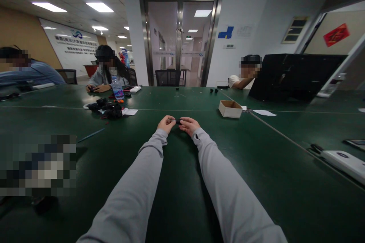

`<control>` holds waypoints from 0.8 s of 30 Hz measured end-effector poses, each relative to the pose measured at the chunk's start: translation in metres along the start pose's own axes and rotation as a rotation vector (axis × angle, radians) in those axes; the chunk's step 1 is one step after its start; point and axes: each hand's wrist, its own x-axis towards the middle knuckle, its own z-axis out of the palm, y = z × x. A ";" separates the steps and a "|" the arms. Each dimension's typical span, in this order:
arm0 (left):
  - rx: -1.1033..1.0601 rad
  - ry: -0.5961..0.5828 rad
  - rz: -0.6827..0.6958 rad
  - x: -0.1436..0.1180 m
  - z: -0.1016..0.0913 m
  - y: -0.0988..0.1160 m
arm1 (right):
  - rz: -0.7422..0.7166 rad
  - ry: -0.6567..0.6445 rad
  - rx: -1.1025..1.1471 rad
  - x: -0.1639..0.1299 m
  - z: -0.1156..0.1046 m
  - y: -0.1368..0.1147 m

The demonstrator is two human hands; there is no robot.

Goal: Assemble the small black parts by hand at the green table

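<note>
Grey sleeves (pixel 159 182) reach across green desk (pixel 285 182). Left hand (pixel 165 123) and right hand (pixel 188 124) both pinch small black part (pixel 178 121), grip closed. Cardboard box (pixel 230 108) at 2 o'clock.

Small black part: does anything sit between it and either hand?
Nothing visible does. The small black part is pinched directly between the left hand and the right hand, above the green table.

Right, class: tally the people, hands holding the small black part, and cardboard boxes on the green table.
Other people seated at the table: 3
Hands on the small black part: 2, left hand and right hand
Cardboard box: 1
Total: 6
</note>
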 end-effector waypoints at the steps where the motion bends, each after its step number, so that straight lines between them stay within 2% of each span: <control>1: -0.030 -0.008 -0.027 -0.001 0.000 0.003 | -0.001 -0.001 0.003 0.000 0.000 0.000; 5: -0.091 0.030 -0.145 -0.003 0.000 0.012 | -0.005 -0.014 0.003 0.001 -0.001 0.001; 10: -0.026 0.083 -0.105 0.000 0.001 0.008 | -0.013 -0.026 -0.002 0.002 -0.001 0.003; 14: 0.010 0.061 -0.163 0.002 0.001 0.003 | -0.019 -0.032 -0.014 0.003 -0.002 0.004; 18: 0.019 0.041 -0.056 0.003 0.000 -0.001 | -0.018 -0.032 -0.028 0.003 -0.002 0.004; 22: 0.014 -0.016 -0.139 0.004 -0.001 -0.003 | -0.013 -0.028 -0.031 0.003 -0.001 0.004; 24: 0.026 -0.020 -0.104 0.004 0.000 -0.004 | -0.014 -0.033 -0.035 0.003 -0.001 0.004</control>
